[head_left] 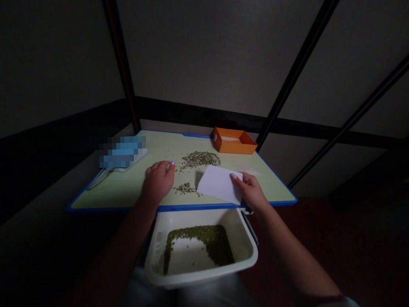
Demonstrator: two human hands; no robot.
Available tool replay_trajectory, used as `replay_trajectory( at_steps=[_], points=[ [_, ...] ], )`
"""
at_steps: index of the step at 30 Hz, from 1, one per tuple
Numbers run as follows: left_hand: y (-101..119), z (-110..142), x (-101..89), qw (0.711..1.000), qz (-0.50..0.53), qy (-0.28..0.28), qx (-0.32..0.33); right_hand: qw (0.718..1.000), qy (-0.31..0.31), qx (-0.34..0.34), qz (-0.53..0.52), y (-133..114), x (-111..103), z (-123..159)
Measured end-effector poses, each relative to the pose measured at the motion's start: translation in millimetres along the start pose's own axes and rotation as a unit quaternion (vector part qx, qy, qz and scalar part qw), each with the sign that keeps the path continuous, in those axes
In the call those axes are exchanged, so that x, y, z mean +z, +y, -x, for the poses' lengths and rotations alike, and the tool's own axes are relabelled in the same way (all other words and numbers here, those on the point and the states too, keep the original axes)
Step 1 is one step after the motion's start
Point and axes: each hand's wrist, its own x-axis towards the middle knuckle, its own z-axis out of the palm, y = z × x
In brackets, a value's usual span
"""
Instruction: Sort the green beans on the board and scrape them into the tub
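My right hand [251, 190] grips a flat white plastic scraper [219, 184] by its right end, thumb on top. The scraper has a small hole near one corner and is tilted above the front of the table. My left hand [159, 181] is over the tabletop with its fingers curled in; whatever they may hold is hidden. Between and beyond my hands lies a loose pile of small green-brown seeds [201, 159]. A smaller scatter of seeds [185, 188] is nearer the front edge, left of the scraper. Below that edge, a white plastic basin [202, 278] holds more such seeds.
An orange open box [236, 148] with something pale inside stands at the table's back right. Pale specks [247, 169] lie in front of it. At the left is a blurred-out blue device [124, 152] with a white cable [100, 177]. The pale table [118, 192] has a blue rim.
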Motion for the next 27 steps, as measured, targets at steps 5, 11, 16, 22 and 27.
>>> replay_trajectory(
  at_steps=[5,11,16,22,27],
  points=[
    [-2.7,-0.1,4.1,1.0,0.01,0.019,0.006,1.0,0.003,0.008,0.015,-0.4,2.2,-1.7],
    [-1.5,0.1,2.4,1.0,0.009,0.01,0.001,0.999,0.03,0.005,0.014,-1.3,4.2,-1.4],
    [0.3,-0.1,1.3,1.0,0.005,0.005,-0.01,1.0,0.009,0.009,0.006,-5.0,6.6,-0.6],
    [0.7,0.5,1.2,1.0,0.006,0.008,-0.006,1.0,-0.001,0.015,-0.001,-4.1,6.7,-0.9],
    [-0.2,0.5,1.6,1.0,0.004,0.011,-0.003,1.0,0.002,0.011,-0.009,-0.9,4.2,-1.3]
  ],
)
